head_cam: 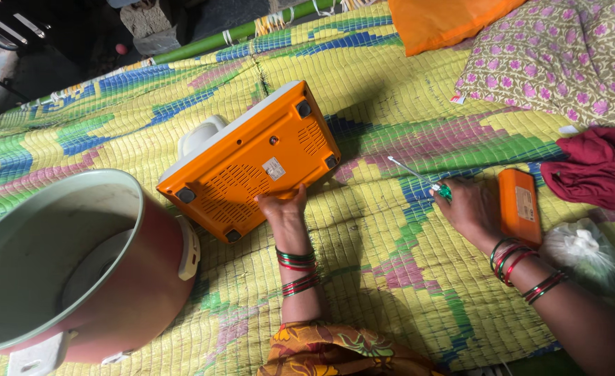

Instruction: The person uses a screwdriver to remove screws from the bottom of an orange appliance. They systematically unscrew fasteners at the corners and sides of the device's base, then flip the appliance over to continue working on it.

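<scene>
Left hand: fingers curl together over the near edge of the orange appliance base, which lies underside up, tilted, on the patterned woven mat. Right hand: fingers closed around the green handle of a screwdriver, shaft pointing up-left, just above the mat. Just right of this hand lies a small orange box. A red cooker pot stands at left, near the base.
</scene>
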